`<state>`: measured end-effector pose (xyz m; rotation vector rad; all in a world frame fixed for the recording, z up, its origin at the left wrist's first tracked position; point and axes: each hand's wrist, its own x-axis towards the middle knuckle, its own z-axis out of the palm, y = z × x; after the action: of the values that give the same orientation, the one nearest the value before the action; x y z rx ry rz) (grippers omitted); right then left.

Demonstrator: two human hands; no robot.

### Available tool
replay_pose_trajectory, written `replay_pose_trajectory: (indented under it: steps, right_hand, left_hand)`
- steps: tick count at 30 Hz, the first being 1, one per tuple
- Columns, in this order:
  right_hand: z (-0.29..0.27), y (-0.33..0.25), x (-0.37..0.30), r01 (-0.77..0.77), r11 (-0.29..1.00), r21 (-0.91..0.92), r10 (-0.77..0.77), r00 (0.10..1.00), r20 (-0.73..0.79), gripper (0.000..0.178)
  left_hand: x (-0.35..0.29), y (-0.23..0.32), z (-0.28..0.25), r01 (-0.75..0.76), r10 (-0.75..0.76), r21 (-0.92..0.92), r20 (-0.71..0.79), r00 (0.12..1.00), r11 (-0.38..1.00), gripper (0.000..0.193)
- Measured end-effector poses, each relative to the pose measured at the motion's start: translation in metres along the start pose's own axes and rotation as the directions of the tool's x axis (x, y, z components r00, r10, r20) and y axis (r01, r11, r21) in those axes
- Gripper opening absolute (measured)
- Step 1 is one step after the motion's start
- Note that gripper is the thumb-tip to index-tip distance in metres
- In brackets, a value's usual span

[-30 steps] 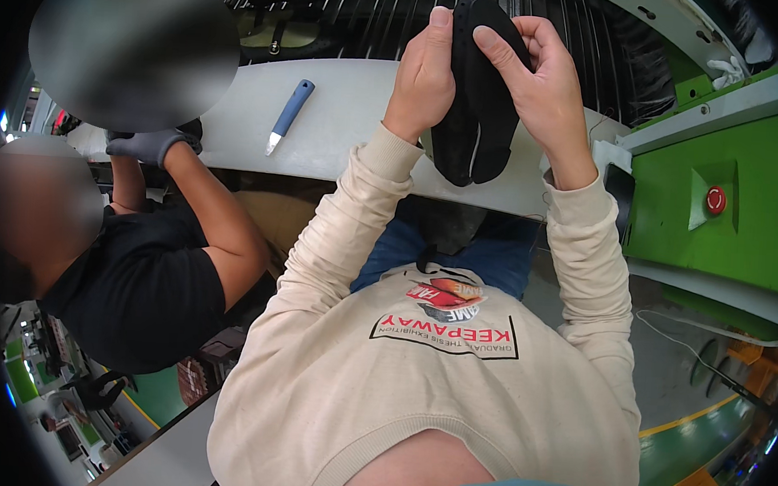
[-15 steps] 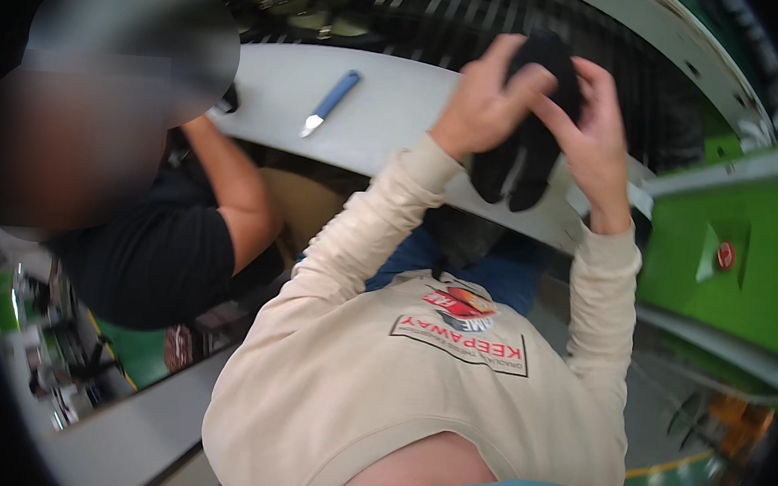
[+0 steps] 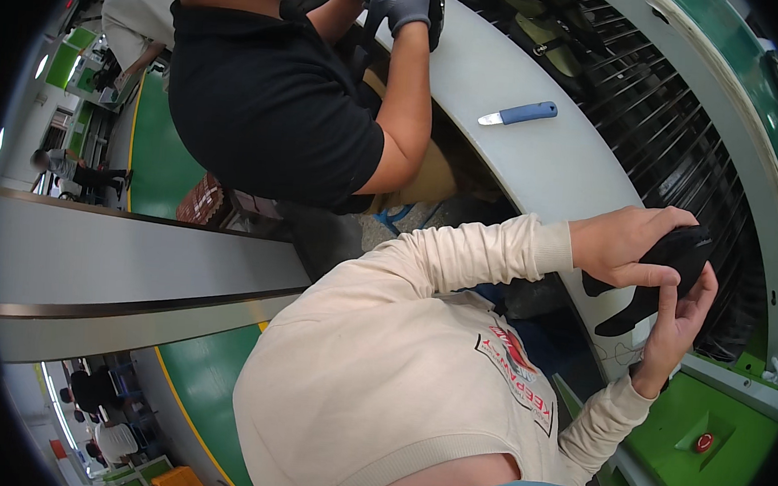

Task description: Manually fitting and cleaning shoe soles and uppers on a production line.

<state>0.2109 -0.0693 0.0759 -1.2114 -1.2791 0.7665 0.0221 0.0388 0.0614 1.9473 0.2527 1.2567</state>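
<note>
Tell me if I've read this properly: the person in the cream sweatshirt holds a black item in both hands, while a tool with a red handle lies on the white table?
Not quite: the tool has a blue handle, not a red one, as the head view shows. The rest stands.

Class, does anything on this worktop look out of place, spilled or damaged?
Nothing looks spilled or damaged. The blue-handled tool seems slightly odd: it lies loose on the white worktop, blade bare, apart from the left hand and right hand holding the black shoe-like piece.
</note>
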Motion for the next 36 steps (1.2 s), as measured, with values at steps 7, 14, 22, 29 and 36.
replay_pose_trajectory:
  steps: [7,14,22,29,36]
  right_hand:
    - [0.008,0.022,-0.025,-0.003,0.996,0.085,0.010,0.997,-0.079,0.033]
    - [0.068,-0.015,-0.019,0.178,0.982,-0.059,-0.176,0.983,0.044,0.023]
    - [0.085,-0.023,-0.014,0.211,0.974,-0.086,-0.207,0.977,0.052,0.024]
    - [0.088,-0.017,-0.013,0.308,0.948,-0.077,-0.304,0.950,0.068,0.025]
    - [0.091,-0.017,-0.013,0.303,0.951,-0.057,-0.300,0.952,0.052,0.025]
  left_hand:
    - [-0.027,0.025,-0.013,0.023,-0.028,-0.082,-0.059,0.998,0.996,0.069]
    - [-0.048,0.059,-0.042,0.138,-0.174,-0.166,-0.225,0.959,0.976,0.059]
    - [-0.062,0.050,-0.047,0.081,-0.163,-0.259,-0.315,0.935,0.963,0.052]
    - [-0.065,0.049,-0.043,0.024,-0.118,-0.268,-0.338,0.934,0.963,0.050]
    - [-0.066,0.054,-0.042,0.103,-0.149,-0.147,-0.348,0.926,0.984,0.057]
